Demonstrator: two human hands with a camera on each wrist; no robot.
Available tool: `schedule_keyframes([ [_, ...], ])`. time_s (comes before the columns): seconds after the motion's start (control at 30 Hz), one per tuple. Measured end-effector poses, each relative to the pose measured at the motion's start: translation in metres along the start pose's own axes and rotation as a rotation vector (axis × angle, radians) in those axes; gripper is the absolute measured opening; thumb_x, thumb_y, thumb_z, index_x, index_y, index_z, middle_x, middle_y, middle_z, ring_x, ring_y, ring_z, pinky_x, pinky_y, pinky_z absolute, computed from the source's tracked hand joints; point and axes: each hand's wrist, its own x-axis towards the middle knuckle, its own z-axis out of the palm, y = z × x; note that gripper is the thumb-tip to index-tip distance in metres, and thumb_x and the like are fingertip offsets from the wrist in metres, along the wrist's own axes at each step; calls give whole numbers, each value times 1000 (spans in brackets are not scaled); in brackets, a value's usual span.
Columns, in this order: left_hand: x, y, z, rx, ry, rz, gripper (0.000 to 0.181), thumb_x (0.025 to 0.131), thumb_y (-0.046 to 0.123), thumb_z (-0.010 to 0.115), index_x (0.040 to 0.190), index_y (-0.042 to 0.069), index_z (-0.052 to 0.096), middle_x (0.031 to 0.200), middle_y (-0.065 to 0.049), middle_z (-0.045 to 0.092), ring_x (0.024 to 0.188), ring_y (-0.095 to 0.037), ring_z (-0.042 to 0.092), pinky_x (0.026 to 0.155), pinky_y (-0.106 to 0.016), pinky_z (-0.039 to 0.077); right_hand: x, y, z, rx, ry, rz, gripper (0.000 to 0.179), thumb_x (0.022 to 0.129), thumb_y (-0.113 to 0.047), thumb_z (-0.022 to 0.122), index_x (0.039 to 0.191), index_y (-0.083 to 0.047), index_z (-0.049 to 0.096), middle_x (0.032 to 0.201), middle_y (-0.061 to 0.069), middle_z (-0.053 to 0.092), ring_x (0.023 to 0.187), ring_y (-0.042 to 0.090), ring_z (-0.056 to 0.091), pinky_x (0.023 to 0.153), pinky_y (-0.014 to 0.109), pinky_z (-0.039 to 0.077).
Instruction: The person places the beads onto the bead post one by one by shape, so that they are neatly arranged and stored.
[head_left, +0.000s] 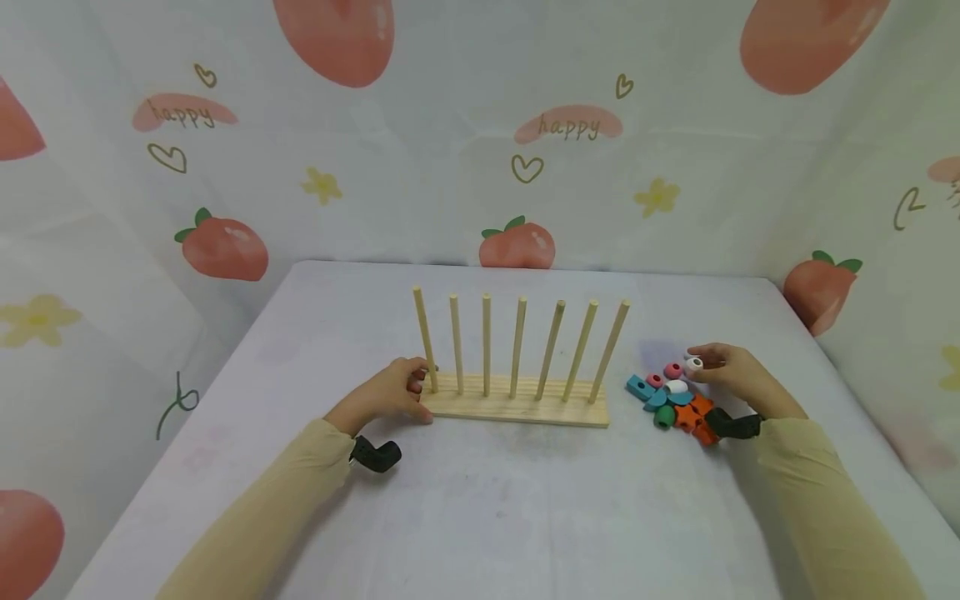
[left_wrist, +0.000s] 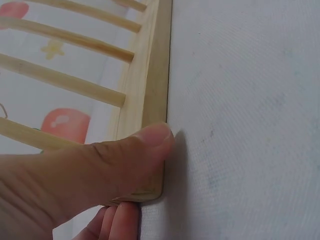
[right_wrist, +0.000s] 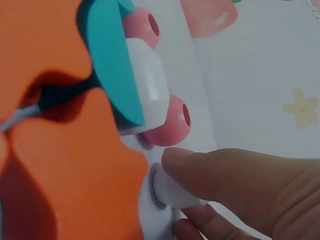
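A wooden peg rack (head_left: 517,408), a flat base with a row of several upright pegs, stands mid-table. My left hand (head_left: 386,393) grips its left end; in the left wrist view the thumb (left_wrist: 150,137) lies over the base's front edge, with fingers curled at the end. To the right, my right hand (head_left: 738,377) pinches a small white bead (right_wrist: 175,190) between thumb and fingers, at the far side of a bead pile. Beside it lie pink beads (right_wrist: 170,125), a larger white bead (right_wrist: 150,85), a teal half-round bead (right_wrist: 112,65) and orange star-shaped beads (right_wrist: 75,165).
A green bead (head_left: 664,417) and a blue block-shaped bead (head_left: 640,387) sit at the pile's left side. The table has a pale cloth (head_left: 480,517). A printed curtain (head_left: 420,167) hangs behind and along the sides.
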Motion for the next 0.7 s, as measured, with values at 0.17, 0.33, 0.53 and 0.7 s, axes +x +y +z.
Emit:
schedule_keyframes([
  [0.17,-2,5,0,5,-6,8,72,61,-1,88,123,-3,52,106,-15,45,90,-21,50,76,-28,47,3,1,-1,-2,-17,21,61,94,-29,62,139,6,41,138,37,35,124,51,35,100,65,33],
  [0.33,-3,5,0,-1,-9,7,73,61,-3,88,125,-2,53,109,-17,45,91,-22,51,78,-29,48,5,1,-1,-6,-21,30,57,93,-26,63,138,5,44,137,37,37,122,50,37,100,63,34],
  [0.53,-2,5,1,-5,-12,-12,72,62,-3,88,124,-1,52,110,-15,44,93,-22,49,79,-29,47,6,1,-1,-20,-12,43,53,92,-22,63,135,6,47,133,36,40,118,48,40,98,61,37],
  [0.7,-2,6,1,-10,-11,-19,71,62,-4,88,124,0,52,109,-14,42,92,-22,47,78,-29,46,8,3,-2,-19,-11,58,52,92,-21,64,133,6,48,132,36,40,116,48,40,97,61,38],
])
